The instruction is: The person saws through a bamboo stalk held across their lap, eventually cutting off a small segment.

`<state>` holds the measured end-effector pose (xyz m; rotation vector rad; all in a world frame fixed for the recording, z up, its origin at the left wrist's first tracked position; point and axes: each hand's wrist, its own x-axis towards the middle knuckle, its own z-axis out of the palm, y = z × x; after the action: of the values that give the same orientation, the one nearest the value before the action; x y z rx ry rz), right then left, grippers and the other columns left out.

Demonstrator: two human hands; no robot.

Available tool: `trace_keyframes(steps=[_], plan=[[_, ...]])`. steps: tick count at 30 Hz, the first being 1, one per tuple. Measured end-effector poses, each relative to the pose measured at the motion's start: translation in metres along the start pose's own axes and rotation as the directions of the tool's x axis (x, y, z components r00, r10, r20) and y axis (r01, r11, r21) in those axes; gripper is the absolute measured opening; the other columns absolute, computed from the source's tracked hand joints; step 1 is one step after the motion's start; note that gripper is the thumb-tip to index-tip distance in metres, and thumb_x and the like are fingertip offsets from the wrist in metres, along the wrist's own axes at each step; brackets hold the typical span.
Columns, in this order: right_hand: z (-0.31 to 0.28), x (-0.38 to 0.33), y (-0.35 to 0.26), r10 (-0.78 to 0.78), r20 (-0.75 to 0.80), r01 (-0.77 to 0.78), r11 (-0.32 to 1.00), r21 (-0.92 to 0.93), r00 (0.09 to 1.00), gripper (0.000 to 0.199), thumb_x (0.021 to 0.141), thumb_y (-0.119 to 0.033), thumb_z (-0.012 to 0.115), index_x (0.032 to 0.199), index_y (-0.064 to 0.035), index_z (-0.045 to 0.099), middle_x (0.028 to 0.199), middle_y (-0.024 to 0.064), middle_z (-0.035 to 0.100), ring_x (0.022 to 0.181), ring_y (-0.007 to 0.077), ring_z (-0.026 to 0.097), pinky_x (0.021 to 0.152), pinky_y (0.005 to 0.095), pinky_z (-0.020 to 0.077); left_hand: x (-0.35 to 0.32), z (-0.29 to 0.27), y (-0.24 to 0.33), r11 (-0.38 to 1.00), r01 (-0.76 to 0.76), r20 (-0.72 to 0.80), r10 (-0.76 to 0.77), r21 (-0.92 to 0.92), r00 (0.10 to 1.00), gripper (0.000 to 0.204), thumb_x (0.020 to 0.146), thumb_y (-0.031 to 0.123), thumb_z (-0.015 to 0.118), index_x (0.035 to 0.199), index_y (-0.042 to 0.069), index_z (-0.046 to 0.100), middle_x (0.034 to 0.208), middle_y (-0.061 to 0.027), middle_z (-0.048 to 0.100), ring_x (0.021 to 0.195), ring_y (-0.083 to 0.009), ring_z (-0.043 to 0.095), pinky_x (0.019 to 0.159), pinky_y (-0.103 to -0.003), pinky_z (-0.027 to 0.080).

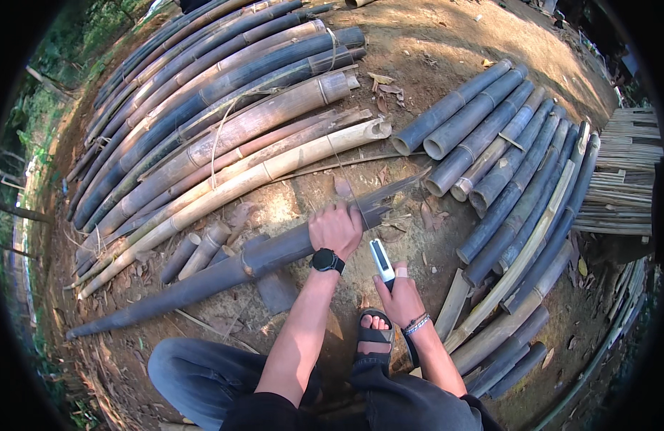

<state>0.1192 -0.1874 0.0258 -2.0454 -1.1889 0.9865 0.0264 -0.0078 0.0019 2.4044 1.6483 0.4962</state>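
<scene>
Dark grey-blue bamboo pole [224, 276] lies on the dirt in front of the person, long axis running lower-left to upper-right: thin tapered end at far lower-left, thicker split end up by the dry leaves, right of centre. It sits just ahead of the knees, crossing the body line at a slant.

Left hand [336, 228] is clamped down over the pole near its upper-right part, fingers wrapped over the top, watch [327, 260] on the wrist. So left hand is on the pole; contact is clear.

Right hand [399, 298] is below and right of the left one, closed round a dark handle, w/ a light-coloured blade [381, 260] pointing up toward the pole. Blade tip is near the pole's lower edge but apart from it, no contact seen. Bracelet on that wrist. Sandalled foot [375, 334] just beside the right hand, below the blade.

Key relation: pole lies above/ahead of both hands, left hand on it, right hand w/ blade just short of it, blade roughly crosswise to the pole's axis.

Around: pale tan and dark poles stacked upper-left [224, 122], row of dark cut tubes to the right [504, 158], bundle of thin split strips far right [626, 172]. Short offcuts [202, 251] lie just behind the pole at left.
</scene>
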Motion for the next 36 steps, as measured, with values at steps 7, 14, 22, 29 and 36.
trace_keyframes(steps=[7, 14, 22, 29, 36], plan=[[0.003, -0.002, -0.002, 0.008, -0.014, -0.008, 1.000, 0.022, 1.000, 0.043, 0.098, -0.030, 0.061, 0.112, 0.0034, 0.038, 0.071, 0.0331, 0.062, 0.074, 0.0537, 0.064, 0.064, 0.0567, 0.0499, -0.002, 0.003, 0.001, 1.000, 0.010, -0.002, -0.010, 0.007, 1.000, 0.035, 0.093, 0.032, 0.051, 0.088, 0.003, 0.071, 0.084, -0.0200, 0.071, 0.081, -0.0364, 0.070, 0.084, -0.047, 0.051], [0.001, 0.006, -0.006, -0.019, -0.023, 0.019, 1.000, 0.012, 1.000, 0.043, 0.098, -0.030, 0.060, 0.109, 0.0054, 0.038, 0.070, 0.0333, 0.062, 0.073, 0.0522, 0.064, 0.063, 0.0572, 0.0483, -0.001, 0.006, 0.000, 1.000, 0.009, -0.006, -0.009, -0.018, 1.000, 0.036, 0.094, 0.032, 0.049, 0.087, 0.004, 0.071, 0.084, -0.0207, 0.071, 0.080, -0.0382, 0.069, 0.084, -0.048, 0.052], [-0.009, 0.011, -0.010, 0.017, -0.048, -0.011, 0.993, 0.121, 0.999, 0.038, 0.098, -0.027, 0.062, 0.107, 0.0027, 0.041, 0.070, 0.0253, 0.062, 0.067, 0.0434, 0.065, 0.060, 0.0486, 0.0483, -0.001, -0.003, -0.006, 0.998, -0.064, 0.116, 0.067, -0.028, 0.991, 0.035, 0.093, 0.033, 0.052, 0.098, 0.001, 0.065, 0.091, -0.0227, 0.071, 0.086, -0.0409, 0.068, 0.084, -0.049, 0.052], [-0.014, -0.009, 0.011, 0.041, -0.055, -0.027, 0.973, 0.230, 0.998, 0.038, 0.096, -0.027, 0.064, 0.109, 0.0019, 0.042, 0.073, 0.0273, 0.062, 0.075, 0.0469, 0.066, 0.065, 0.0487, 0.0486, 0.026, -0.035, -0.025, 0.981, -0.107, 0.541, 0.178, -0.160, 0.822, 0.072, 0.068, 0.047, 0.077, 0.122, 0.002, 0.062, 0.106, -0.0229, 0.071, 0.097, -0.0399, 0.069, 0.087, -0.046, 0.054], [-0.015, -0.016, 0.011, 0.018, -0.068, -0.004, 0.980, 0.197, 0.998, 0.040, 0.095, -0.028, 0.065, 0.110, 0.0014, 0.043, 0.074, 0.0277, 0.062, 0.075, 0.0473, 0.066, 0.065, 0.0492, 0.0489, 0.019, -0.031, -0.019, 0.994, -0.102, 0.507, 0.066, 0.044, 0.859, 0.072, 0.059, 0.036, 0.085, 0.119, 0.004, 0.061, 0.107, -0.0178, 0.069, 0.097, -0.0353, 0.068, 0.086, -0.044, 0.055]])
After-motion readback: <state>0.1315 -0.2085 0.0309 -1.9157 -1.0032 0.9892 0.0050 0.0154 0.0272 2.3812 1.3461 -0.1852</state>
